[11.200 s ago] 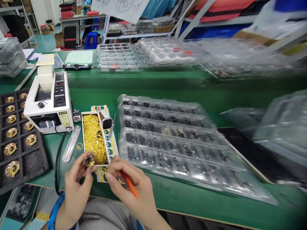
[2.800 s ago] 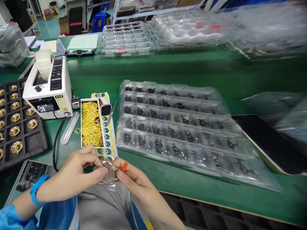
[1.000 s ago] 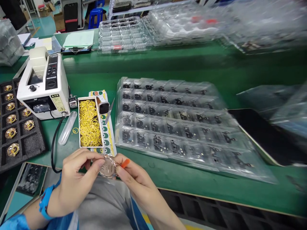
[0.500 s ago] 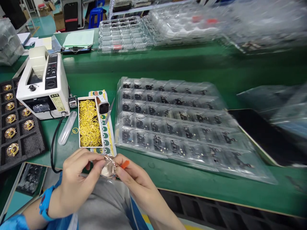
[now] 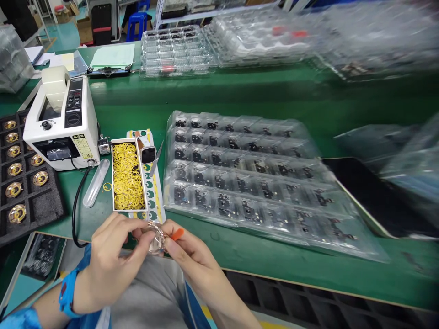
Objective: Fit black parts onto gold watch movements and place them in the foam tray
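A small round metallic part is held between both hands at the table's front edge. My left hand, with a blue band on its wrist, pinches the part's left side between thumb and fingers. My right hand grips its right side, and an orange tab sticks out by those fingertips. Just beyond the hands stands a white box of yellow rings. Fingers cover some of the metallic part, so its details are unclear.
A white tape dispenser and a black foam tray of round gold parts are at left. Tweezers lie beside the box. Clear trays of black parts fill the middle; a dark flat panel is at right.
The metallic part has turned slightly in the fingers, and my left fingertips have shifted a little right over it. Both hands keep their hold.
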Demonstrator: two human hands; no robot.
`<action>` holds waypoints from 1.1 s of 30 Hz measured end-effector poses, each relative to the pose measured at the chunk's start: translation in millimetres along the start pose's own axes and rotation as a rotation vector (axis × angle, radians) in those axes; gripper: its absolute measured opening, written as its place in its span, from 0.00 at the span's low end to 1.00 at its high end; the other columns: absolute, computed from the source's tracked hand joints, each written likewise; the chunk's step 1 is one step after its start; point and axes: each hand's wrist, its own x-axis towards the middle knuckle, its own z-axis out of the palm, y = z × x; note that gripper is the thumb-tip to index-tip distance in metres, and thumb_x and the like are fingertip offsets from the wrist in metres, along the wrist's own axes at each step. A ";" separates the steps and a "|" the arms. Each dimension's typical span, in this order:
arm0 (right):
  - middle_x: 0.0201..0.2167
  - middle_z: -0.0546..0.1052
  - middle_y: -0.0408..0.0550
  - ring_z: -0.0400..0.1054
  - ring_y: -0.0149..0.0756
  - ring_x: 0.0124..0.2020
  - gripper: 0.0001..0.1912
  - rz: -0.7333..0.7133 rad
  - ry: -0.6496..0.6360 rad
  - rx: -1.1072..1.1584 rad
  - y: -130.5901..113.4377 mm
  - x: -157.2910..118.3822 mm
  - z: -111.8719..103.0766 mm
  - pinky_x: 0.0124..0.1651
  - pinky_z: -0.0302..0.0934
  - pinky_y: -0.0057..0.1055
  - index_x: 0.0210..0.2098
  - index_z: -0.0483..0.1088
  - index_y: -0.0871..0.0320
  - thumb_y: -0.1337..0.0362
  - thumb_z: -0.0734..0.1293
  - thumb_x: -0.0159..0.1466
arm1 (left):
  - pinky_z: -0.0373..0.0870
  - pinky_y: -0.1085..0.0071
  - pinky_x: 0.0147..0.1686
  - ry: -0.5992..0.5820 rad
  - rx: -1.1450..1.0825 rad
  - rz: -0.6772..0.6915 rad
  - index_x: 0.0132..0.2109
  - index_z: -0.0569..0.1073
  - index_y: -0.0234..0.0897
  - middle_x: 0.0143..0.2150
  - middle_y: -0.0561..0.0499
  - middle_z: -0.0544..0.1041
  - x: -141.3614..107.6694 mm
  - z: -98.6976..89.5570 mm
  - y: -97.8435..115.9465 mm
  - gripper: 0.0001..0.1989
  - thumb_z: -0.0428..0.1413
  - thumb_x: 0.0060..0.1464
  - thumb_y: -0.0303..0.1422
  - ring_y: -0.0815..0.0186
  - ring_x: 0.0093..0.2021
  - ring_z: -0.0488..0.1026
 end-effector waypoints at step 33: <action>0.31 0.77 0.53 0.71 0.39 0.28 0.26 0.105 0.029 0.115 22.2 -8.2 -7.5 0.33 0.65 0.35 0.36 0.71 0.56 0.38 0.66 0.61 | 0.60 0.41 0.64 -0.234 -0.439 -0.019 0.56 0.77 0.45 0.57 0.40 0.78 -7.3 -4.0 -39.8 0.19 0.60 0.59 0.44 0.50 0.62 0.70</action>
